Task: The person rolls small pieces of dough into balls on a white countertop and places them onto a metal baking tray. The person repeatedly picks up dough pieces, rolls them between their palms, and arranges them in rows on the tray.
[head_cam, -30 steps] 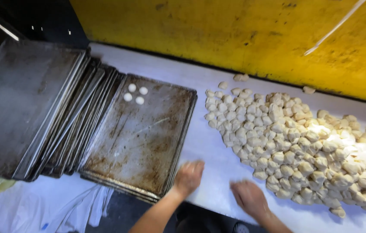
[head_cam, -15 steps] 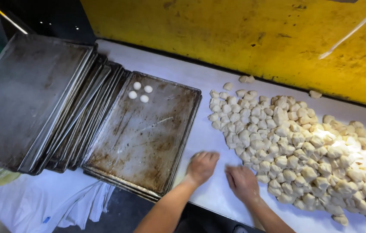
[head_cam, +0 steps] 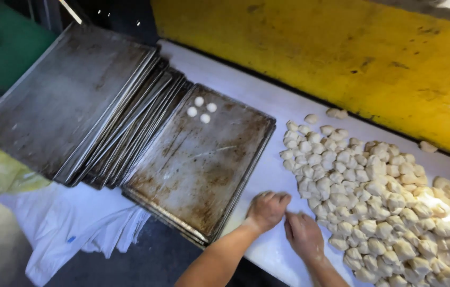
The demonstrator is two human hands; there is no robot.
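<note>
My left hand [head_cam: 267, 210] and my right hand [head_cam: 304, 235] rest side by side on the white table [head_cam: 256, 95], fingertips nearly touching, at the near left edge of a big pile of pale dough pieces [head_cam: 389, 196]. Both hands have their fingers curled downward; whatever lies under the palms is hidden. Just left of my left hand lies a worn metal baking tray [head_cam: 198, 170]. Several small round dough balls [head_cam: 200, 109] sit together at the tray's far end.
A fanned stack of dark metal trays [head_cam: 71, 101] overlaps the baking tray on the left. A yellow wall [head_cam: 341, 53] runs along the table's far side. Crumpled white sheeting [head_cam: 76, 228] hangs off the near left edge. A few stray dough pieces [head_cam: 336, 113] lie near the wall.
Both hands moved away from the table's near edge, toward the dough pile. Their fingers were flat a second ago; now they are curled, with the two hands close together.
</note>
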